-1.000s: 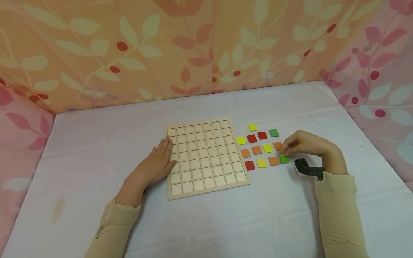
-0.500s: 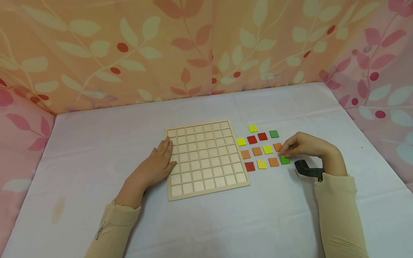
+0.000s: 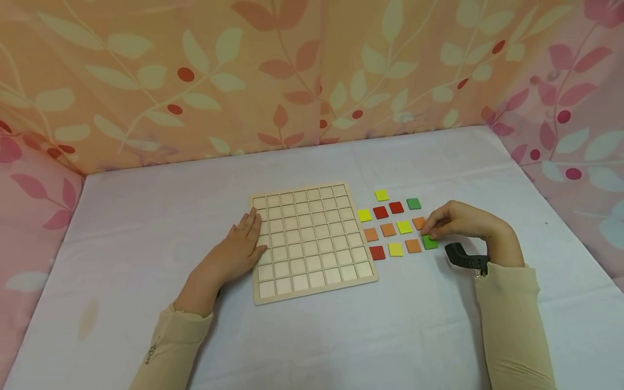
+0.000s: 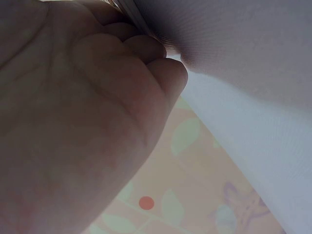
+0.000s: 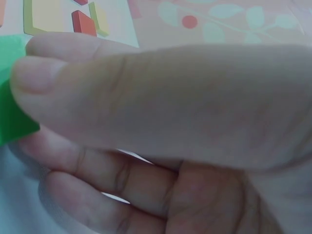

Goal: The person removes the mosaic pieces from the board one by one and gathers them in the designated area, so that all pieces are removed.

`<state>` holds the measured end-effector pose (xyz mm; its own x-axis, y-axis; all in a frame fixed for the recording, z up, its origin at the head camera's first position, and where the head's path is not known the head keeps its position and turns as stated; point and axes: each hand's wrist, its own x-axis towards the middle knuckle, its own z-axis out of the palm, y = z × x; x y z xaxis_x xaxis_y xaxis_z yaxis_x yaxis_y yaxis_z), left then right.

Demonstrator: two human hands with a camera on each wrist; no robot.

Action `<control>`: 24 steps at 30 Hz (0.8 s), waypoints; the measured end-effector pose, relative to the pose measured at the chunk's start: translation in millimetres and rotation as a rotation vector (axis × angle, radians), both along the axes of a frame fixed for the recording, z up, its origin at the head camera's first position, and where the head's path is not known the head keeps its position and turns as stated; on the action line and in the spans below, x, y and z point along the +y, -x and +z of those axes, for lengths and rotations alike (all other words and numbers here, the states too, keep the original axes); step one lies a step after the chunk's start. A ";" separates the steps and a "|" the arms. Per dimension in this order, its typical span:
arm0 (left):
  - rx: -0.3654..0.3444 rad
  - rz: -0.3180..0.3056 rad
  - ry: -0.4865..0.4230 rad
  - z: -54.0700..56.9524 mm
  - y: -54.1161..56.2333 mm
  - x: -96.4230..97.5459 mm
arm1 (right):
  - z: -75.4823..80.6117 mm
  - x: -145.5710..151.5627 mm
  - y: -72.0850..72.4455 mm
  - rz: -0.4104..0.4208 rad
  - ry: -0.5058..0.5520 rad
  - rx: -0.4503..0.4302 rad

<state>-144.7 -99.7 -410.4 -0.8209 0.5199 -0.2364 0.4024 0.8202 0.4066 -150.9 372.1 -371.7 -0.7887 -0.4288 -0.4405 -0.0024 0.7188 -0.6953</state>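
A pale wooden grid board (image 3: pixel 314 291) with rows of square cells lies flat on the white tablecloth in the head view. Along its left edge rests my left hand (image 3: pixel 234 252), fingers straight and thumb over the rim; in the left wrist view the palm (image 4: pixel 87 112) fills the left side. My right hand (image 3: pixel 460 219) pinches a bright green square tile (image 3: pixel 430 243) at the lower right end of the tile group. Seen from the right wrist, the thumb (image 5: pixel 97 92) lies against that green tile (image 5: pixel 10 112), with the index finger partly hidden behind it.
Several square tiles lie between the board and my right hand: a red tile (image 3: pixel 377 253), a yellow tile (image 3: pixel 396 249), an orange tile (image 3: pixel 413 246) and a darker green tile (image 3: pixel 414 203) among them. A black wrist mount (image 3: pixel 465 257) juts from the right wrist. Floral curtains (image 3: pixel 287 70) border the table.
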 end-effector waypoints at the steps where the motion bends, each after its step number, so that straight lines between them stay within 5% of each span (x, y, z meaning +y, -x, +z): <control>1: 0.000 0.001 -0.001 -0.2 -0.2 -0.2 | -0.2 0.0 0.4 0.000 -0.001 -0.001; 24: 0.005 0.014 -0.008 -4.9 -4.0 -1.2 | -6.6 -1.0 5.9 -0.014 -0.002 0.028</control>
<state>-140.7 -100.9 -415.2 -0.8292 0.5104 -0.2279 0.3934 0.8225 0.4107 -156.8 371.1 -378.3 -0.8065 -0.4171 -0.4189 -0.0122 0.7202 -0.6936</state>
